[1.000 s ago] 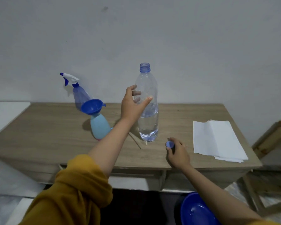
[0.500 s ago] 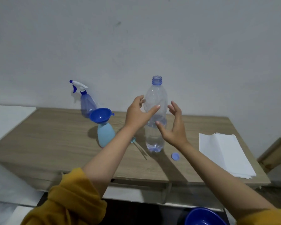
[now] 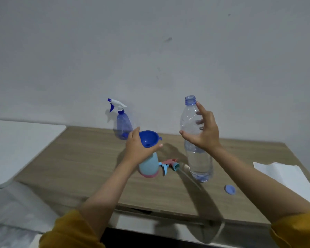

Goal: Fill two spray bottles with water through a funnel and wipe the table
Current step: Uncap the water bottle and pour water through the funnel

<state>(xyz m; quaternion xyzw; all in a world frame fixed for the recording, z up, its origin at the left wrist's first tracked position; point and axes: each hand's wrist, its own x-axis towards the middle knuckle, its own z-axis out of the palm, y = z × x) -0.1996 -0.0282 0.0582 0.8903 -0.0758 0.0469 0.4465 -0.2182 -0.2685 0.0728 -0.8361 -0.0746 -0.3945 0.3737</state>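
Observation:
A light blue spray bottle (image 3: 149,166) with a pink base stands uncapped near the table's middle, a dark blue funnel (image 3: 149,138) in its neck. My left hand (image 3: 136,148) wraps around the funnel's stem and the bottle's neck. My right hand (image 3: 203,131) grips the upper half of a clear open water bottle (image 3: 199,161), which stands upright and partly full. The removed pink and blue spray head (image 3: 169,164) lies between the two bottles. A second translucent blue spray bottle (image 3: 123,125) with a white trigger stands at the back by the wall.
The water bottle's blue cap (image 3: 229,189) lies on the wooden table (image 3: 79,158) near the front right. A stack of white paper towels (image 3: 284,178) lies at the right end. A white surface (image 3: 16,140) adjoins the table's left side.
My left hand let go of the water bottle and moved left onto the funnel. My right hand closed around the water bottle's upper part. The camera view shifted left and up.

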